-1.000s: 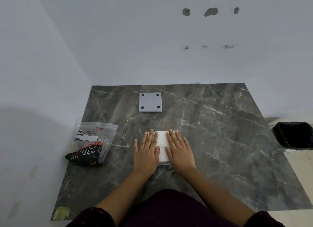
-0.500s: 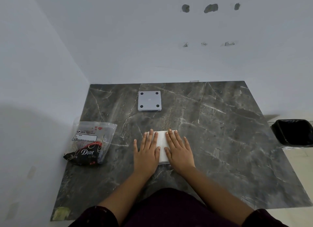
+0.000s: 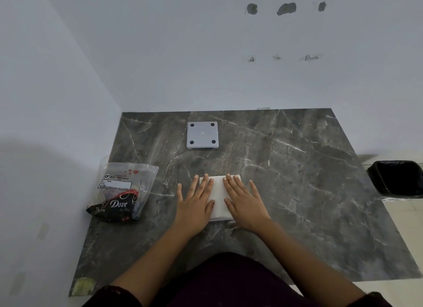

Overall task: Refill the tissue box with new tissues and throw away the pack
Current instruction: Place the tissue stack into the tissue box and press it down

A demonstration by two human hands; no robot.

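Note:
A white stack of tissues [image 3: 218, 195] lies flat on the dark marble table [image 3: 297, 192] in front of me. My left hand [image 3: 196, 203] rests palm down on its left part, fingers spread. Palm down on the stack's right part lies my right hand [image 3: 243, 202]. Neither hand grips anything. A clear plastic tissue pack [image 3: 121, 191] printed "Dove" sits at the table's left edge, looking emptied. A square grey tissue box [image 3: 202, 134] lies upside down near the back wall, four dark feet showing.
A black-lined waste bin [image 3: 399, 178] stands on the floor to the right of the table. White walls close off the back and the left side. A scrap of yellowish tape [image 3: 83, 285] is on the near left corner.
Both hands stay flat on the tissue stack. Only the camera has shifted slightly, so the scene sits a little lower in the frame.

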